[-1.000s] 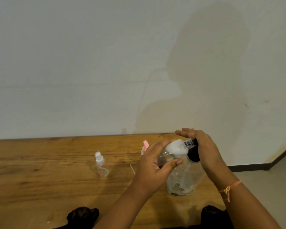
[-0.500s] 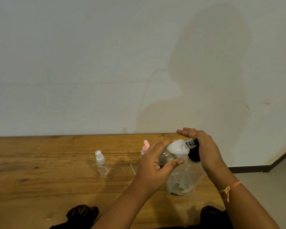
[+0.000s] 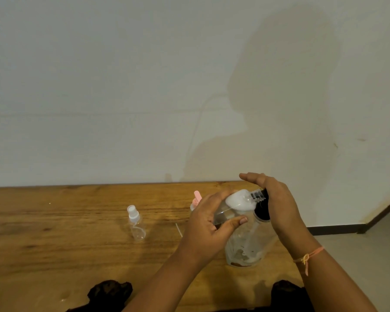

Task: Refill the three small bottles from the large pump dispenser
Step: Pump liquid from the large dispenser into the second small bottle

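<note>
From my seat at the remote feed, the pale plaster wall [image 3: 99, 86] fills the upper half of the head view, with the person's shadow on it. Below it runs the brown wooden tabletop [image 3: 54, 244].

The large clear plastic pump dispenser [image 3: 245, 248] stands upright near the tabletop's right end, with a little white residue at its bottom. Its black pump head [image 3: 262, 212] is mostly covered by the right hand [image 3: 277, 199], which lies over it from the right with fingers [image 3: 252, 176] straight and held together, palm against the pump.

The left hand [image 3: 207, 226] grips a small clear plastic bottle [image 3: 236, 202], uncapped, with thumb [image 3: 234, 221] and fingers curled round its body. The bottle is tilted, its threaded neck pointing up and to the right, right at the pump head. White cream fills its shoulder end.

A small clear bottle with a white spray cap [image 3: 136, 224] stands upright on the tabletop, well apart to the left of the hands. A pink-capped small bottle [image 3: 197, 197] shows just behind the left hand, mostly hidden.

An orange thread bracelet [image 3: 309, 257] circles the right wrist. A thin white tube [image 3: 179, 229] lies on the wood just left of the left hand.
</note>
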Available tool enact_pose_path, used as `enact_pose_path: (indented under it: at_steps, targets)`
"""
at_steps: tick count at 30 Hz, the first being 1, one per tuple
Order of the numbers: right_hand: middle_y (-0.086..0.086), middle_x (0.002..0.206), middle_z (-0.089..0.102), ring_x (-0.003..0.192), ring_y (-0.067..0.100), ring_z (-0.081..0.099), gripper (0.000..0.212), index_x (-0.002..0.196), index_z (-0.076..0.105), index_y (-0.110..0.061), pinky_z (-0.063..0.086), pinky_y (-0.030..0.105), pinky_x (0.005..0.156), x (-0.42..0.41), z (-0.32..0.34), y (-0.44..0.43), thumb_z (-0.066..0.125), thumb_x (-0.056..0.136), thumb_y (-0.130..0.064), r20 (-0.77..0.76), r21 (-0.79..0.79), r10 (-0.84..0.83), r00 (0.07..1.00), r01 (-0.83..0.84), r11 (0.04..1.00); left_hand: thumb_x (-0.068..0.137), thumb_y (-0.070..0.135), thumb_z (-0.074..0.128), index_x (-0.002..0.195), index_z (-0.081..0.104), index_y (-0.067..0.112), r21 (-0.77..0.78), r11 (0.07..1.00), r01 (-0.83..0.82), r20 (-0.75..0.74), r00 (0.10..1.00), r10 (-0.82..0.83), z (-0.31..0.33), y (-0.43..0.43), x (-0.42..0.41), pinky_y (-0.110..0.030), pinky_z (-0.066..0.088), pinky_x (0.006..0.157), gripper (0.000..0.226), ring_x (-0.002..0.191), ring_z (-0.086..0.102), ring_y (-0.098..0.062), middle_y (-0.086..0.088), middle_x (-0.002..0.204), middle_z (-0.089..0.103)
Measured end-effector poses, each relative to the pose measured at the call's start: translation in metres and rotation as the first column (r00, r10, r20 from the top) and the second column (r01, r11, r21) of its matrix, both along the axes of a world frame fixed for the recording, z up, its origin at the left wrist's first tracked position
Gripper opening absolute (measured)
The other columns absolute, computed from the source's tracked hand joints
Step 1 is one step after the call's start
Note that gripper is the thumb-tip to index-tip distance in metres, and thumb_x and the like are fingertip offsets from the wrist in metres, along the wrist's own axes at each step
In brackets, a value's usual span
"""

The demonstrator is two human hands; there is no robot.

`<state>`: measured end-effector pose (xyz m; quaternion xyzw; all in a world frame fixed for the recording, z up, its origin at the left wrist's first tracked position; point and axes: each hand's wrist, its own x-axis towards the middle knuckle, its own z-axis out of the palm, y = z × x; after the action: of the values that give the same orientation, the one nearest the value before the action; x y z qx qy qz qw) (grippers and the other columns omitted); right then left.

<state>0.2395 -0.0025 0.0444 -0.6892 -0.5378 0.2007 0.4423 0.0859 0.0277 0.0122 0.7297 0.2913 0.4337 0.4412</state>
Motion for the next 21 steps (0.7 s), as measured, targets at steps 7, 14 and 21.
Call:
enact_pose_path:
  at_steps: [7, 14, 21]
  targets:
    - [0.000, 0.125, 0.053, 0.127, 0.021, 0.043, 0.037, 0.096, 0.047, -0.063, 0.026, 0.061, 0.108, 0.007, -0.011, -0.002, 0.026, 0.091, -0.033, 0.114, -0.049, -0.014, 0.993, 0.020, 0.999, 0.075, 0.049, 0.065, 0.122, 0.056, 0.030, -0.020, 1.000, 0.008, -0.028, 1.000, -0.008, -0.001, -0.001, -0.001, -0.027, 0.051, 0.090, 0.052, 0.110, 0.055, -0.005, 0.012, 0.114, 0.060]
    - [-0.006, 0.127, 0.054, 0.134, 0.018, 0.036, 0.045, 0.090, 0.057, -0.062, 0.019, 0.058, 0.112, -0.004, 0.001, -0.002, 0.017, 0.081, -0.045, -0.054, -0.021, -0.032, 0.998, 0.031, 0.999, 0.075, 0.050, 0.064, 0.121, 0.055, 0.033, -0.003, 1.000, 0.001, -0.026, 1.000, -0.002, 0.000, -0.001, -0.002, -0.025, 0.050, 0.089, 0.050, 0.110, 0.054, -0.004, 0.018, 0.113, 0.060]
    - [-0.002, 0.130, 0.053, 0.135, 0.019, 0.034, 0.053, 0.097, 0.056, -0.049, 0.019, 0.057, 0.112, -0.002, 0.007, -0.001, 0.012, 0.068, -0.055, -0.009, -0.067, -0.017, 1.000, 0.016, 0.998, 0.074, 0.050, 0.064, 0.123, 0.055, 0.032, -0.018, 1.000, -0.003, -0.019, 1.000, 0.003, 0.000, 0.001, -0.001, -0.030, 0.051, 0.092, 0.053, 0.110, 0.054, -0.004, 0.015, 0.114, 0.060]
